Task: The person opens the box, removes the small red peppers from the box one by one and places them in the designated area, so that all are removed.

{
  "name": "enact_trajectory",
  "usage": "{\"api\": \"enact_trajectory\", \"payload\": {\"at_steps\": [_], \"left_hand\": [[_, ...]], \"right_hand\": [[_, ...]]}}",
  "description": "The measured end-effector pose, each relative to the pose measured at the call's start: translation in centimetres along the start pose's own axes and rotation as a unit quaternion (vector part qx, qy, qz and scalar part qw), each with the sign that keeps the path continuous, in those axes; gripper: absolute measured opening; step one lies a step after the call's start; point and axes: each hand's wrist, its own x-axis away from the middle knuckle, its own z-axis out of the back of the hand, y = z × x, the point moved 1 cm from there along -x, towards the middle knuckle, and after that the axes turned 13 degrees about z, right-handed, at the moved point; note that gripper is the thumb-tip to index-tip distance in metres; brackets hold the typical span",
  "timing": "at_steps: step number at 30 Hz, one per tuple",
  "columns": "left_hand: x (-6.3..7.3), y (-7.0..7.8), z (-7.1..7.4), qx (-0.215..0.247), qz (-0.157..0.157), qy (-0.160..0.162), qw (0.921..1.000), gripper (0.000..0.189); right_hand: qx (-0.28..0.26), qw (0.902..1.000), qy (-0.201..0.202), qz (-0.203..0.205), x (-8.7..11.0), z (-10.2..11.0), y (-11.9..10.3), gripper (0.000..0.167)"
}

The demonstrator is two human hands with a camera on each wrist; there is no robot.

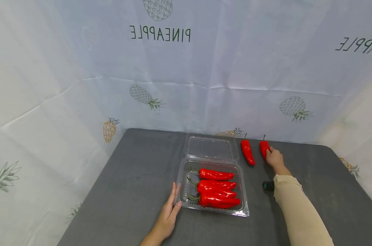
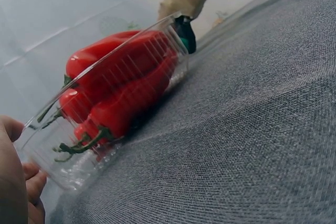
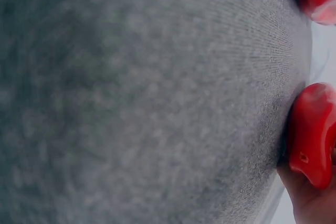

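A clear plastic clamshell container point(image 1: 243, 191) lies with its lid point(image 1: 210, 147) folded back. Several long red peppers point(image 1: 216, 175) with green stems lie in it side by side, stems to the left. At its near left corner my left hand point(image 1: 167, 216) holds the edge, thumb at the rim and fingers along the outer wall; the left wrist view shows the fingertips point(image 2: 34, 179) against the plastic. Over to the right, my right hand point(image 1: 275, 159) grips the lower end of a red pepper point(image 3: 312, 129) on the table. Another red pepper point(image 1: 247, 152) lies just left of it.
The dark grey cloth-covered table point(image 1: 121, 191) runs back to a pale curtain point(image 1: 186, 68) printed with pineapples. A black band point(image 1: 268, 186) is on the right wrist, below a beige sleeve point(image 1: 299, 212). The raised lid stands between the container and the curtain.
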Motion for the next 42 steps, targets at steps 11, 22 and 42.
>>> {"api": "enact_trajectory", "payload": {"at_steps": [11, 22, 42], "left_hand": [[-0.2, 0.2, 0.1, 0.007, 0.0, -0.006, 1.0, 0.06], [-0.2, 0.0, 0.0, 0.005, -0.005, -0.007, 0.9999, 0.06], [0.0, 0.0, 0.1, 0.001, 0.005, -0.007, 1.0, 0.061]], "right_hand": [[-0.033, 0.9995, 0.002, -0.004, 0.4, 1.4, -0.3, 0.052], [-0.012, 0.9972, -0.058, 0.045, 1.0, 2.4, -2.4, 0.076], [-0.027, 0.9914, -0.093, 0.088, 2.9, 2.6, -5.3, 0.073]]}}
